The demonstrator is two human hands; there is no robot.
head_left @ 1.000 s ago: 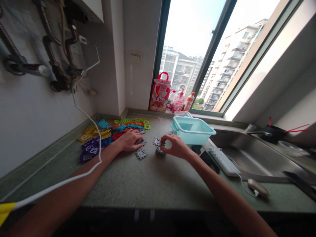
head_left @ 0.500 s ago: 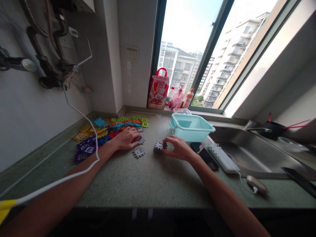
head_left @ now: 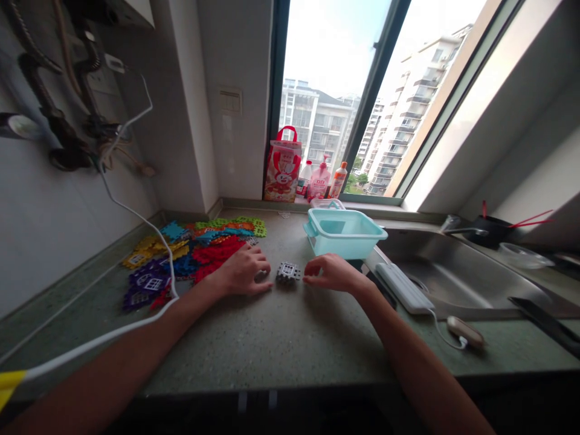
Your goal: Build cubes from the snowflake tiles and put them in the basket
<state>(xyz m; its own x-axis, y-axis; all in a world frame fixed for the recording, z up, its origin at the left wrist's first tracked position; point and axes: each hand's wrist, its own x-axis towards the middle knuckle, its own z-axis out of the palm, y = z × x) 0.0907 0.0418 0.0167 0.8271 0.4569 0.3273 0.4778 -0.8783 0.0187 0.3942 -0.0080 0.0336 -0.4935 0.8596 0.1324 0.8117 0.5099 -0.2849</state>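
Fingers: those of the left hand (head_left: pixel 242 273) lie half curled and flat on the speckled green stone counter (head_left: pixel 272 338), over a grey plastic tile (head_left: pixel 261 276) of which only an edge shows; whether they grip it I cannot tell; those of the right hand (head_left: pixel 333 273) are loosely bent with tips toward the left, holding nothing.
Grey block: a small stack of grey interlocking plastic tiles (head_left: pixel 289 272) sits on the counter between the two hands, just beside the right fingertips and near the left ones; touching cannot be told.
Loose tiles: a spread heap of coloured interlocking plastic tiles (head_left: pixel 190 251), purple, yellow, blue, red, orange and green, lies left of the left hand against the wall.
Basin: a pale turquoise rectangular plastic basin (head_left: pixel 343 231) stands behind the right hand, near the window.
Sink side: a steel sink (head_left: pixel 453 275) lies to the right; a white oblong bar with a cord (head_left: pixel 405 287) rests at its edge.
Sill: a red and white carrier bag (head_left: pixel 281 164) stands upright beside small bottles (head_left: pixel 322 180).
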